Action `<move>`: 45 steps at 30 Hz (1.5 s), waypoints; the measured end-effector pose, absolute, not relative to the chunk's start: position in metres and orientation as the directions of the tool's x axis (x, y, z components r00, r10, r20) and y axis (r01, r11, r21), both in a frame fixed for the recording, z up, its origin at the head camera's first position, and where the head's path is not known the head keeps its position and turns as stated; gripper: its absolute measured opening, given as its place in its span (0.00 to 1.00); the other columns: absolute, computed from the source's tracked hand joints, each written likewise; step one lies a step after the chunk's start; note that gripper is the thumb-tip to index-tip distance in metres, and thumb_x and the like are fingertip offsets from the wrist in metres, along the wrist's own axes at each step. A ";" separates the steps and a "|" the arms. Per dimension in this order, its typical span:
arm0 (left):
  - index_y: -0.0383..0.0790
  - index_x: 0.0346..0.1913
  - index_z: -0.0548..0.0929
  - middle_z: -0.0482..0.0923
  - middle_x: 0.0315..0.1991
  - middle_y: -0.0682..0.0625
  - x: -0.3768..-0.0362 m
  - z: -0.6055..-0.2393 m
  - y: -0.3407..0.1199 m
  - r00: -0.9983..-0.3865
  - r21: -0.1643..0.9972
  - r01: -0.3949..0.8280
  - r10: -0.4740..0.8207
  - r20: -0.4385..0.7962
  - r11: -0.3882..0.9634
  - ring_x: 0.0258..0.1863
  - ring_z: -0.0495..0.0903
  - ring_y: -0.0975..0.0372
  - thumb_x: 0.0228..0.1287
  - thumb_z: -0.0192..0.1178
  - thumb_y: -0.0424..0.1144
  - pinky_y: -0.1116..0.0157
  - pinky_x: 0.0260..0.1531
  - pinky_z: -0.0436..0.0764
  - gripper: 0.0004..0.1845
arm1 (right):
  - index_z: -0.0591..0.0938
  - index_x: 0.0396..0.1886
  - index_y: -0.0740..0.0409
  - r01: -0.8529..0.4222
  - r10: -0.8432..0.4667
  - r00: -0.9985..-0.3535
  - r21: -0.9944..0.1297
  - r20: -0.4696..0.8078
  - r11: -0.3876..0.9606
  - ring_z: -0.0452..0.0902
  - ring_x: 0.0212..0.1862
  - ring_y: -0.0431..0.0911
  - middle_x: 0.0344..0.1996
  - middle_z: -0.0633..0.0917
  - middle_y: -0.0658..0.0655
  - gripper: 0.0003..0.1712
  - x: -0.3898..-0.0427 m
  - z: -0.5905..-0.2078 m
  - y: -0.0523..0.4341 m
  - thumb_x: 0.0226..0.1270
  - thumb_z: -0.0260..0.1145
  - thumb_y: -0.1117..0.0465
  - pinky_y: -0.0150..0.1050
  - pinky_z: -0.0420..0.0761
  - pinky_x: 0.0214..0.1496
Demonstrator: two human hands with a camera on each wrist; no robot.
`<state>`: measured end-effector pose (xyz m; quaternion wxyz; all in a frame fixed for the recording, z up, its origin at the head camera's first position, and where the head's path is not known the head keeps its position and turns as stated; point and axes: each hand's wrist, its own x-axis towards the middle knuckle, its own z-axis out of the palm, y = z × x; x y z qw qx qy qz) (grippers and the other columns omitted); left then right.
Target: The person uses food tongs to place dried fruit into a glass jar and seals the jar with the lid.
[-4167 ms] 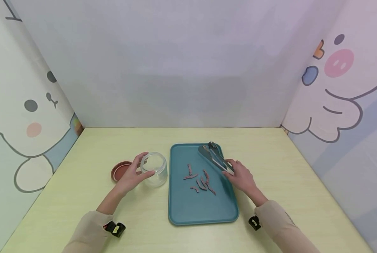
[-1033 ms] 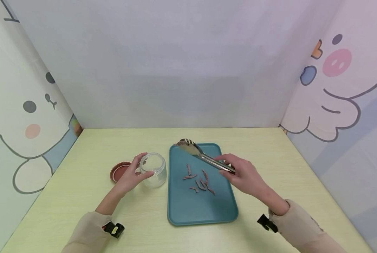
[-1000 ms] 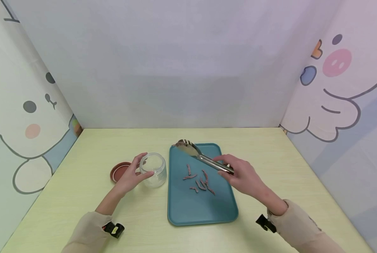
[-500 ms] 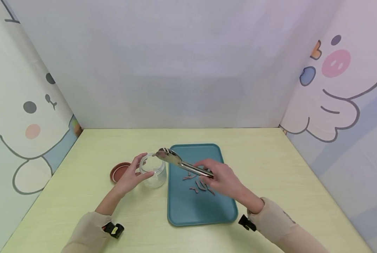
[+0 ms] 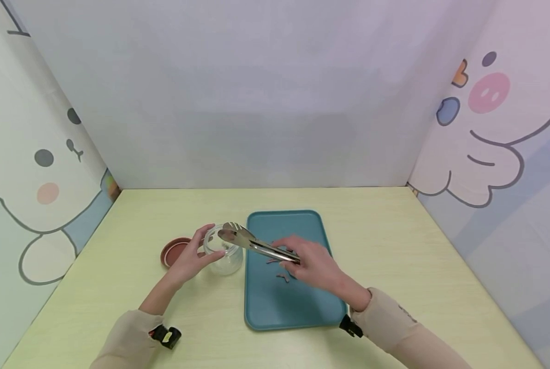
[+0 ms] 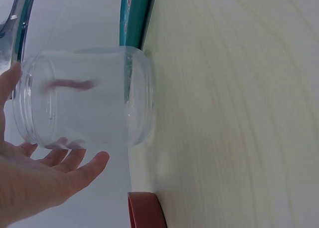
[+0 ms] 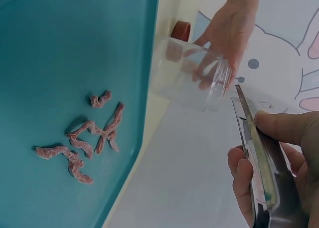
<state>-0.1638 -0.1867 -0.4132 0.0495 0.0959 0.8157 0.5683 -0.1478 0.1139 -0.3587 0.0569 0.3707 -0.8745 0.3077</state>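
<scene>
Head view
Landmark: teal tray [image 5: 298,312], flat on the pale table [image 5: 394,246], rim raised and rounded.
Jar: clear glass jar [image 5: 224,253], upright, mouth open, just beside the tray's left edge; one of it.
Tongs: steel tongs [image 5: 256,244], slanted, tips over the jar's mouth, handle end over the tray's left half; blades pressed close together.
Left hand: left hand [image 5: 189,259] curled round the jar's side away from the tray.
Right hand: right hand [image 5: 313,266] over the tray's middle, squeezing the tongs' handles.
Lid: reddish lid [image 5: 173,249], flat on the table beyond the jar from the tray; one of it.
Strips: reddish meat strips [image 5: 281,277] on the tray, mostly hidden under the right hand.
Open room: bare tray floor at the near end and far end; bare table right of the tray.

Left wrist view
Jar: jar [image 6: 89,106] with ribbed neck, wall touching the tray's rim [image 6: 137,18].
Inside jar: one reddish strip [image 6: 70,84] seen through the glass, blurred.
Left hand: fingers [image 6: 75,160] bent along the jar's wall.
Lid: edge of lid [image 6: 144,210] apart from the jar.

Right wrist view
Strips: pile of strips [image 7: 82,138] on the tray [image 7: 60,48] near its left edge; about seven, some overlapping.
Right hand: fingers [image 7: 284,130] and thumb clamped on the tongs [image 7: 254,153].
Jar: jar [image 7: 192,78] just past the tray's edge, left hand [image 7: 229,26] behind it.
</scene>
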 end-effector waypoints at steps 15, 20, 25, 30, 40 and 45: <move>0.44 0.65 0.51 0.54 0.62 0.40 -0.164 -0.413 -0.186 -0.977 0.932 0.118 0.210 0.046 0.342 0.61 0.53 0.46 0.53 0.63 0.45 0.51 0.52 0.65 0.41 | 0.75 0.51 0.53 -0.634 -0.551 -0.767 -0.516 0.328 0.576 0.62 0.15 0.34 0.41 0.78 0.50 0.23 -0.155 -0.355 0.152 0.53 0.67 0.63 0.30 0.66 0.16; 0.44 0.65 0.51 0.54 0.62 0.40 -0.164 -0.412 -0.186 -0.978 0.930 0.113 0.206 0.041 0.351 0.61 0.53 0.46 0.53 0.63 0.46 0.51 0.52 0.65 0.41 | 0.74 0.52 0.52 -0.606 -0.524 -0.792 -0.504 0.314 0.615 0.65 0.18 0.35 0.37 0.77 0.48 0.24 -0.155 -0.361 0.180 0.52 0.68 0.62 0.30 0.67 0.16; 0.44 0.65 0.52 0.54 0.62 0.39 -0.164 -0.412 -0.186 -0.977 0.930 0.119 0.206 0.048 0.347 0.61 0.53 0.46 0.53 0.63 0.45 0.51 0.52 0.65 0.41 | 0.75 0.50 0.51 -0.583 -0.494 -0.812 -0.482 0.312 0.654 0.67 0.22 0.36 0.36 0.78 0.49 0.25 -0.153 -0.374 0.208 0.50 0.69 0.62 0.30 0.68 0.20; 0.44 0.65 0.52 0.53 0.62 0.39 -0.164 -0.413 -0.186 -0.978 0.930 0.118 0.205 0.047 0.348 0.61 0.53 0.46 0.53 0.63 0.45 0.51 0.52 0.65 0.41 | 0.76 0.48 0.51 -0.552 -0.458 -0.834 -0.473 0.309 0.687 0.67 0.23 0.36 0.31 0.77 0.47 0.24 -0.149 -0.387 0.232 0.49 0.70 0.63 0.30 0.67 0.19; 0.44 0.65 0.52 0.53 0.62 0.39 -0.165 -0.415 -0.186 -0.978 0.928 0.122 0.205 0.050 0.353 0.61 0.53 0.46 0.52 0.63 0.45 0.51 0.52 0.65 0.41 | 0.77 0.47 0.50 -0.470 -0.395 -0.882 -0.518 0.256 0.715 0.66 0.21 0.35 0.27 0.75 0.44 0.24 -0.137 -0.406 0.251 0.47 0.70 0.63 0.30 0.66 0.18; 0.42 0.65 0.52 0.53 0.62 0.38 -0.165 -0.415 -0.186 -0.976 0.929 0.128 0.212 0.055 0.346 0.61 0.53 0.45 0.53 0.63 0.44 0.50 0.52 0.64 0.40 | 0.77 0.46 0.51 -0.450 -0.380 -0.892 -0.530 0.243 0.718 0.64 0.20 0.35 0.24 0.74 0.43 0.23 -0.132 -0.415 0.249 0.47 0.71 0.63 0.30 0.65 0.17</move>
